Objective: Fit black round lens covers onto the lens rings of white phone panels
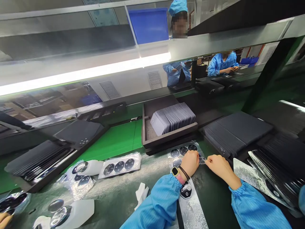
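Observation:
My left hand (pixel 190 163) is closed over a clear plastic bag of black discs (pixel 175 153), its fingertips mostly hidden. Each disc is round with small holes. At the bag's right edge my right hand (pixel 219 167) pinches the clear plastic, thumb and fingers together. Below my left wrist lies a long silvery-grey panel (pixel 194 210) with a black disc (pixel 186 190) at its upper end. Both sleeves are blue, and a watch with a pink band sits on my left wrist.
Behind my hands stands a dark tray (pixel 171 139) with a row of thin grey panels (pixel 175 117). Black panel stacks (pixel 235 133) lie right; another tray (pixel 45 168) is left. White bottles (pixel 78 213) and a bag of discs (pixel 119 166) lie left. Another person's hand (pixel 4 220) shows lower left.

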`<state>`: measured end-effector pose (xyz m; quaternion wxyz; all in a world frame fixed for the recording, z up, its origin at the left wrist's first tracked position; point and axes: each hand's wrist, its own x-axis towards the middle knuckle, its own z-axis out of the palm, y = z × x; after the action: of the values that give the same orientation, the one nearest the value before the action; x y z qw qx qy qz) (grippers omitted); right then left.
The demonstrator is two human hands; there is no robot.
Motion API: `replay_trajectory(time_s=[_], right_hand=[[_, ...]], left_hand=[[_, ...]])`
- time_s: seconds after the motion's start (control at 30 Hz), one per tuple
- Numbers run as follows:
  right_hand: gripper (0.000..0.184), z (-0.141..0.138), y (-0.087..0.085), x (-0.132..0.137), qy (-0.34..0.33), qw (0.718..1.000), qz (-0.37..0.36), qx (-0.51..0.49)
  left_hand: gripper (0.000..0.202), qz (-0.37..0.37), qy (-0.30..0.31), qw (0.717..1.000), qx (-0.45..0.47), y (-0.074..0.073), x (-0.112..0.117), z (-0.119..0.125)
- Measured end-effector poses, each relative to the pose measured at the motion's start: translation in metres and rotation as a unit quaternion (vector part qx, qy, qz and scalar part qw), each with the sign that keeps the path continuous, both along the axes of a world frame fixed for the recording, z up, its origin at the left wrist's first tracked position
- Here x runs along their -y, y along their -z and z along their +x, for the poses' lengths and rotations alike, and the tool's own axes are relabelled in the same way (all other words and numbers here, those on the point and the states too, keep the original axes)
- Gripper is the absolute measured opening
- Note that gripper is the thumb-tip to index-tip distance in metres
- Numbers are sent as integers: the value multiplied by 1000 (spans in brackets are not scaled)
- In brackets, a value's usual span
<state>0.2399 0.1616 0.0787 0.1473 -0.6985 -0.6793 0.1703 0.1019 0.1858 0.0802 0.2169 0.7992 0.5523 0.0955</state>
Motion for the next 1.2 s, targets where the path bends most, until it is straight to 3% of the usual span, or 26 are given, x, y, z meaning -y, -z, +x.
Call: replay_trajectory(time_s=[0.3,0.5,0.7,0.97,1.2], right_hand=[[25,-2,-1,2,32,994,-35,102],[23,-1,-1,2,31,993,-45,107],[20,11,6,0,27,996,-3,88],[28,0,19,-15,-115,988,102,-10],[37,1,25,-13,-134,986,98,-20]], left_hand=[[21,4,-25,994,-105,-8,-12,-3],[24,-3,-67,989,-133,-12,-20,-18],[25,-14,-72,990,-124,-12,-19,-20],[24,-19,-64,992,-108,-18,-14,-16],[25,-27,-95,988,-122,-17,-13,-24]])
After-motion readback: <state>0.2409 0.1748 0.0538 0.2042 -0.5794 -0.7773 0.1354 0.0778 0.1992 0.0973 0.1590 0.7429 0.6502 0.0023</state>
